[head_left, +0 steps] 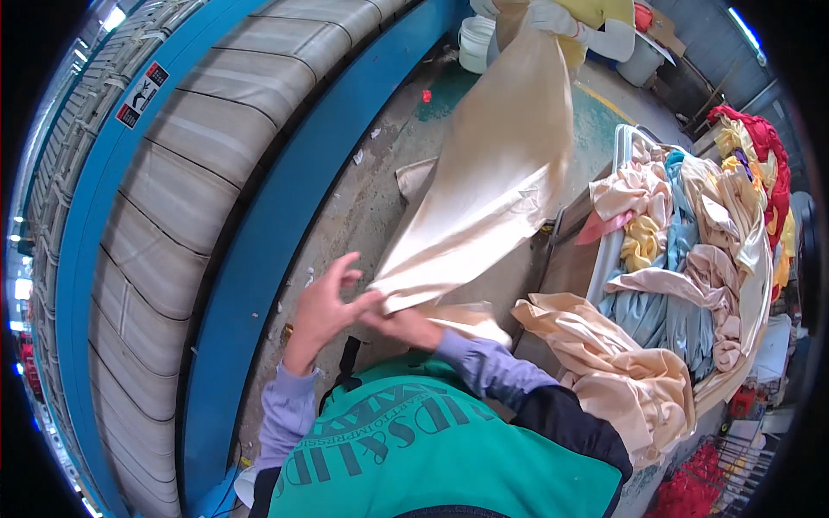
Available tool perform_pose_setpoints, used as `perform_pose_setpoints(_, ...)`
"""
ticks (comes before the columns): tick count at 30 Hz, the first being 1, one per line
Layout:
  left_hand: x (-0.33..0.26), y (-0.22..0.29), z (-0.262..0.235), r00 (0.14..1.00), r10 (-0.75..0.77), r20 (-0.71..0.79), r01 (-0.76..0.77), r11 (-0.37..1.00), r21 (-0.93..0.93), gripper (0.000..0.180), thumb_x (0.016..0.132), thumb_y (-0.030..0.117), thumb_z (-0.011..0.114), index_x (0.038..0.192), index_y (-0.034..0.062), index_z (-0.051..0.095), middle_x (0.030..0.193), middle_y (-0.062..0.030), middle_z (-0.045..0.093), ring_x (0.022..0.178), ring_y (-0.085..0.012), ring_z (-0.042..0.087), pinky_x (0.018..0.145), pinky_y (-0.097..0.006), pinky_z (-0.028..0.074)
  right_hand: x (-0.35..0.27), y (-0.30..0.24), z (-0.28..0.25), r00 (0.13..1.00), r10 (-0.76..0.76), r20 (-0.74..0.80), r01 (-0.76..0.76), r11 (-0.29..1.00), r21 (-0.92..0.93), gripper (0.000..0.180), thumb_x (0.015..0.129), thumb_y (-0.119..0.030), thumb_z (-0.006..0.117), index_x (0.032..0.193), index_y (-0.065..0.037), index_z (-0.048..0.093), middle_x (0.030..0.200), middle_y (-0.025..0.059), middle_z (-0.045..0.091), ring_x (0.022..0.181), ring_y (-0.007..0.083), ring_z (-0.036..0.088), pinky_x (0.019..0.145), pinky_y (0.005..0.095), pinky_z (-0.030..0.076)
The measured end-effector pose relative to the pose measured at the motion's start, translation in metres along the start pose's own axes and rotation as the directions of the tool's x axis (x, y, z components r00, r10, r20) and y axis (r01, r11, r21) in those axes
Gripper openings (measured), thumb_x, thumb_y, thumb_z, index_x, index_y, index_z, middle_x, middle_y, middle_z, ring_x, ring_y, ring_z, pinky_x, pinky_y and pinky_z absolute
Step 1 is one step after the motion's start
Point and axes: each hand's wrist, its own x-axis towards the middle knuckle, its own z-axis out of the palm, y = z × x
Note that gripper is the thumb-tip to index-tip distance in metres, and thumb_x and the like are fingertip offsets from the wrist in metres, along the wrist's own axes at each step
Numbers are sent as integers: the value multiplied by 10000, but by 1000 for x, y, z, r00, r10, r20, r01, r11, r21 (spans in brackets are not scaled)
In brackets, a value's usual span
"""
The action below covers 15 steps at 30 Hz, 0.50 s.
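Observation:
A long beige satin cloth (484,198) stretches between me and a co-worker at the far end. My right hand (406,328) pinches its near corner, fingers closed. Just left of that corner is my left hand (324,309), its fingers apart and its thumb beside the cloth edge; whether the thumb touches the fabric I cannot tell. At the top, the co-worker's gloved hand (553,17) grips the far end of the cloth. A lower fold of it hangs near my right wrist.
On my left runs a machine with a padded belt (173,207) and a blue frame (259,233). A bin (604,259) heaped with coloured cloths stands to the right, a beige cloth (617,380) spilling over its near side. A white bucket (474,45) is at the back.

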Motion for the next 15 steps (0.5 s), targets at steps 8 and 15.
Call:
perform_pose_setpoints(8,10,-29,-54,986,-41,159,-2,966,259,217,765,161,497,834,76,684,742,-166,637,690,-289,642,609,-362,497,-14,-29,78,780,65,622,-35,998,-60,309,837,-319,600,908,-18,600,812,202,596,805,338,600,707,426,468)
perform_pose_setpoints(15,2,-103,-132,911,-316,-264,-65,524,-849,260,894,108,513,1127,9,573,1044,-70,636,907,-142,619,803,-276,501,-43,-22,77,880,351,320,-90,785,-613,341,772,-327,630,1032,-112,586,895,163,641,860,376,605,766,435,478)
